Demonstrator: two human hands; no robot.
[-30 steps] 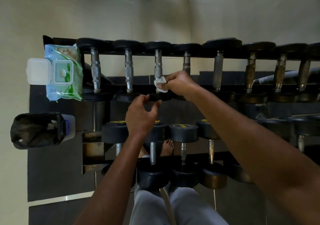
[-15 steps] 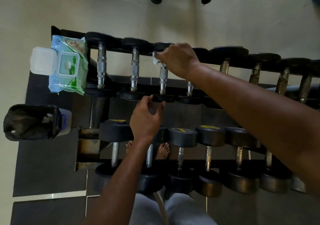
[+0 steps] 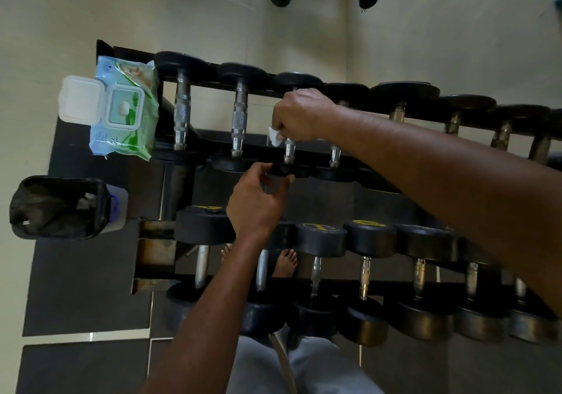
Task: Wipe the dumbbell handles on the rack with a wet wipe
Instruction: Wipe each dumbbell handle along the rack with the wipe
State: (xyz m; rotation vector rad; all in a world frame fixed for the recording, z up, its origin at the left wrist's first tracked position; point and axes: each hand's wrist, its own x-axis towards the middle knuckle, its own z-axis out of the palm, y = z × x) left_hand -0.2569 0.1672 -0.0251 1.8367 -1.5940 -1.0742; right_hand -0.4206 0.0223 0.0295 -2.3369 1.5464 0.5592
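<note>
A two-tier black rack [image 3: 130, 50] carries rows of black dumbbells with metal handles. My right hand [image 3: 299, 117] wraps a white wet wipe [image 3: 275, 136] around the third handle [image 3: 289, 150] of the top row, about midway along it. Only the lower end of that handle shows below the fist. My left hand [image 3: 257, 202] holds the near black head [image 3: 289, 170] of the same dumbbell between thumb and fingers. Two bare handles [image 3: 182, 114] [image 3: 239, 117] stand to the left.
An open pack of wet wipes [image 3: 121, 111] lies on the rack's left end. A bin with a black liner [image 3: 57, 206] stands on the floor at the left. The lower row of dumbbells [image 3: 319, 238] sits under my arms, and my bare feet [image 3: 286, 261] show beneath it.
My right hand with the wipe slid up the third handle to its far end, then came back down toward the middle. My left hand stayed on the near dumbbell head.
</note>
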